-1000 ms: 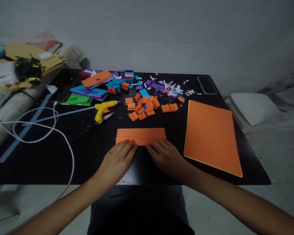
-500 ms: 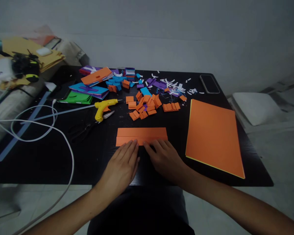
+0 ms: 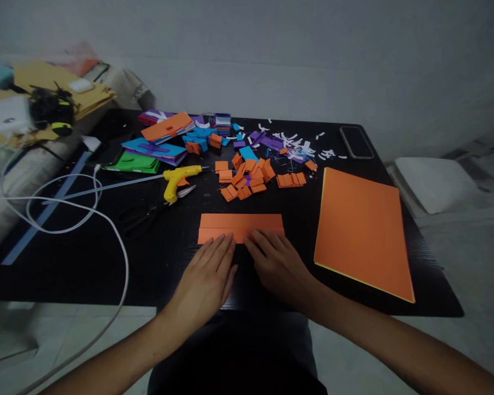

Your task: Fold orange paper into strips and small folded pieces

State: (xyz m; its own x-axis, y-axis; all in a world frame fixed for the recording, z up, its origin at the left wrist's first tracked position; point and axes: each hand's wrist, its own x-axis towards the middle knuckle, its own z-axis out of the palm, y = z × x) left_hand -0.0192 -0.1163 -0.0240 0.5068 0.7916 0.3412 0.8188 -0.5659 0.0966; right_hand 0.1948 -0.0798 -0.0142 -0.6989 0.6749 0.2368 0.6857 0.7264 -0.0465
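Creased rectangular orange paper strip (image 3: 239, 220): before us on black wood-grained table (image 3: 160, 274) | our left hand (image 3: 206, 270): fingers flat on near edge | our right hand (image 3: 278, 264): apart, fingers on strip, whether pinching we cannot tell

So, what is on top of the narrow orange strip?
Fingers of the left hand and right hand rest on the near side of the orange strip; what they cover is hidden.

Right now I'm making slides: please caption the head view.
Left hand and right hand rest on an orange paper strip at a black table, small orange pieces and a glue gun beyond.
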